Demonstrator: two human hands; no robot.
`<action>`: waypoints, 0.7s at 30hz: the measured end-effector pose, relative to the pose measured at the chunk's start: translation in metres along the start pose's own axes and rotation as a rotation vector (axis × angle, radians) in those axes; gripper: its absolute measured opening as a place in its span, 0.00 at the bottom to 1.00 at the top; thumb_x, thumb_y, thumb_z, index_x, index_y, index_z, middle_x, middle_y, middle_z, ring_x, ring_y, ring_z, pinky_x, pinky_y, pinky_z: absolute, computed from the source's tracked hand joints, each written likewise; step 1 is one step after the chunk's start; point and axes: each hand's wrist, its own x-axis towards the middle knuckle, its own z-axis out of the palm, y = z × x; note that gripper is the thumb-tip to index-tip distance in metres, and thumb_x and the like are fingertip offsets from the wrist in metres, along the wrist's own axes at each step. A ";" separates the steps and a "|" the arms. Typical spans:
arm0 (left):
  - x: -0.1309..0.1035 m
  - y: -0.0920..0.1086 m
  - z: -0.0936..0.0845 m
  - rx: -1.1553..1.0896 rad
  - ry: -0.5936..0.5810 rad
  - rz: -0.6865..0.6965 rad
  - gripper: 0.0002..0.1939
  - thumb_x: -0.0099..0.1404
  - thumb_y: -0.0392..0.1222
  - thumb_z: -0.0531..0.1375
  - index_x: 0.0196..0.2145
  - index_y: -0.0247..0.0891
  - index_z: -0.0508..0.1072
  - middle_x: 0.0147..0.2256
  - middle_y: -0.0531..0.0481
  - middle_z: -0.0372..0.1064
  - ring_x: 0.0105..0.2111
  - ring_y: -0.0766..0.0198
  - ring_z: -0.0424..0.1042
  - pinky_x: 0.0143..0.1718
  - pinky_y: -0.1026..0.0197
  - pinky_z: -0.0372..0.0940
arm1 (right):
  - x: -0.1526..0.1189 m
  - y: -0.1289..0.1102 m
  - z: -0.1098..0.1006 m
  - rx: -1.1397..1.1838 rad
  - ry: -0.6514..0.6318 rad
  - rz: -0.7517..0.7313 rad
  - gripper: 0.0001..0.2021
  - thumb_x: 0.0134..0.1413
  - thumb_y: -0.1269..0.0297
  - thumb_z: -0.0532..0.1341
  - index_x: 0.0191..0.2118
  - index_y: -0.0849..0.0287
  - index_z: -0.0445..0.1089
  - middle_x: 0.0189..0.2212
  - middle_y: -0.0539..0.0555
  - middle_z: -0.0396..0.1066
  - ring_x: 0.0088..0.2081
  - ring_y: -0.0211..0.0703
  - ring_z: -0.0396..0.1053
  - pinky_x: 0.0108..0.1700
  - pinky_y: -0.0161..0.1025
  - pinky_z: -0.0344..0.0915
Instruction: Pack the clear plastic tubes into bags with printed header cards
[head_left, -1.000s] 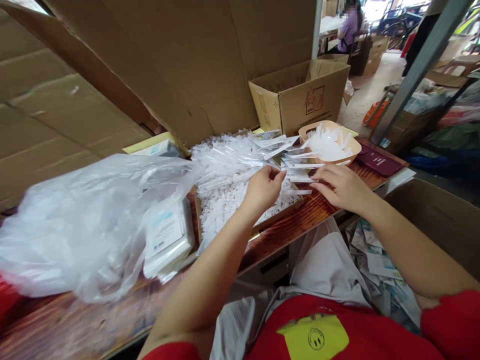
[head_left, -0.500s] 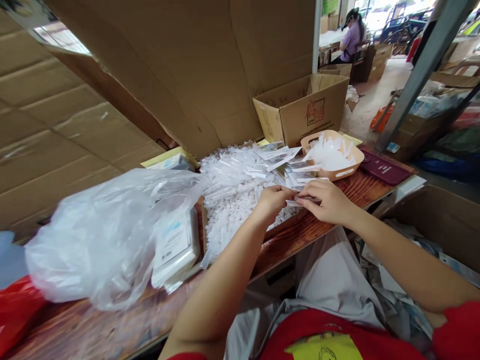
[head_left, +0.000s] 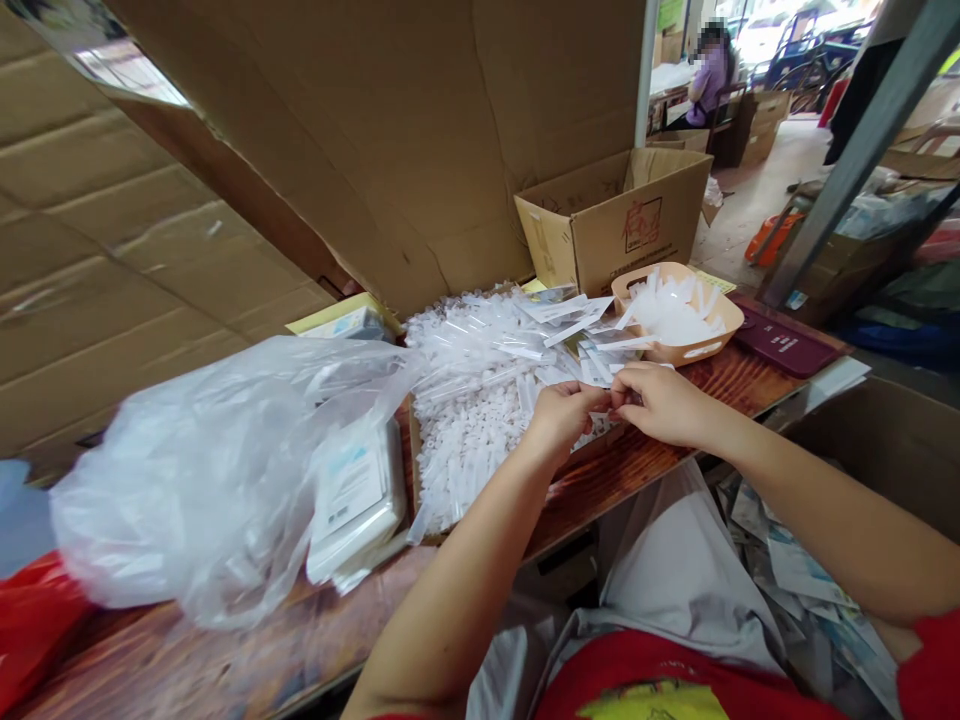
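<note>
Working near the front edge of the table (head_left: 225,655) with left hand (head_left: 564,415) and right hand (head_left: 661,404) fingertip to fingertip, both pinched, on what impossible to tell; with white pieces (head_left: 469,430) heaped toward the back edge, seemingly left to handle, and packets (head_left: 810,575) apparently done in the carton (head_left: 892,435) below.

Taking the wood-grain tabletop (head_left: 247,640) as reference: tall brown cardboard sheet (head_left: 360,120) walls off the far side, creased cardboard panel (head_left: 97,220) at the far left, bright gap (head_left: 142,72) above that panel. Slanted grey metal post (head_left: 862,150) stands past the tabletop's right end, thin white pole (head_left: 643,80) beyond the far edge. Pale floor (head_left: 795,155) runs back from the tabletop's far right corner, past brown cartons (head_left: 765,125), toward bright, partly washed-out daylight.
</note>
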 end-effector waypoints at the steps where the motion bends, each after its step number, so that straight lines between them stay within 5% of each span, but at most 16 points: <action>1: 0.000 -0.001 0.001 -0.011 0.004 0.001 0.05 0.47 0.35 0.62 0.16 0.35 0.72 0.19 0.53 0.66 0.17 0.74 0.53 0.20 0.66 0.50 | 0.001 -0.001 -0.001 0.003 -0.011 0.003 0.09 0.45 0.79 0.63 0.25 0.58 0.67 0.27 0.49 0.67 0.31 0.40 0.64 0.36 0.36 0.59; 6: -0.003 0.001 0.006 -0.081 0.025 0.008 0.06 0.48 0.37 0.62 0.17 0.35 0.71 0.19 0.54 0.67 0.16 0.74 0.52 0.19 0.66 0.49 | 0.000 -0.004 -0.019 0.148 -0.104 -0.010 0.06 0.54 0.66 0.65 0.28 0.57 0.67 0.28 0.48 0.65 0.29 0.37 0.63 0.32 0.35 0.61; 10: -0.004 0.008 -0.001 -0.156 0.094 0.016 0.05 0.52 0.38 0.62 0.22 0.36 0.70 0.22 0.50 0.73 0.17 0.73 0.55 0.20 0.66 0.49 | -0.011 -0.003 -0.052 0.403 -0.195 -0.048 0.09 0.56 0.59 0.65 0.30 0.57 0.69 0.30 0.50 0.70 0.34 0.39 0.68 0.38 0.38 0.67; 12: -0.004 0.009 -0.011 -0.190 0.117 0.010 0.05 0.53 0.38 0.62 0.24 0.36 0.70 0.25 0.48 0.76 0.18 0.73 0.60 0.20 0.67 0.49 | -0.013 0.003 -0.072 0.451 -0.114 -0.033 0.11 0.54 0.57 0.68 0.30 0.56 0.69 0.30 0.50 0.71 0.34 0.40 0.69 0.38 0.38 0.68; 15: -0.009 0.008 -0.024 -0.234 0.088 -0.021 0.04 0.53 0.38 0.63 0.26 0.34 0.72 0.33 0.43 0.80 0.26 0.69 0.74 0.20 0.69 0.50 | -0.001 0.025 -0.094 0.437 0.214 0.008 0.13 0.48 0.58 0.72 0.29 0.55 0.68 0.31 0.50 0.72 0.33 0.40 0.70 0.39 0.41 0.69; 18: -0.019 0.006 -0.028 -0.293 0.050 -0.050 0.03 0.54 0.36 0.62 0.27 0.34 0.72 0.42 0.40 0.81 0.36 0.63 0.81 0.26 0.70 0.62 | 0.029 0.061 -0.103 0.347 0.526 0.071 0.13 0.46 0.59 0.73 0.30 0.54 0.68 0.32 0.51 0.73 0.34 0.43 0.72 0.43 0.46 0.71; 19: -0.023 0.006 -0.028 -0.329 0.044 -0.065 0.02 0.55 0.35 0.61 0.27 0.34 0.72 0.43 0.40 0.80 0.37 0.62 0.81 0.30 0.68 0.67 | 0.039 0.074 -0.103 0.274 0.579 0.105 0.12 0.48 0.58 0.71 0.31 0.54 0.68 0.31 0.51 0.73 0.34 0.44 0.72 0.43 0.48 0.71; 21: -0.031 0.007 -0.027 -0.411 0.037 -0.100 0.03 0.58 0.34 0.60 0.27 0.34 0.71 0.44 0.40 0.79 0.37 0.61 0.82 0.37 0.64 0.74 | 0.057 0.096 -0.102 0.080 0.457 0.160 0.10 0.50 0.59 0.70 0.29 0.55 0.70 0.28 0.51 0.72 0.32 0.44 0.72 0.44 0.49 0.71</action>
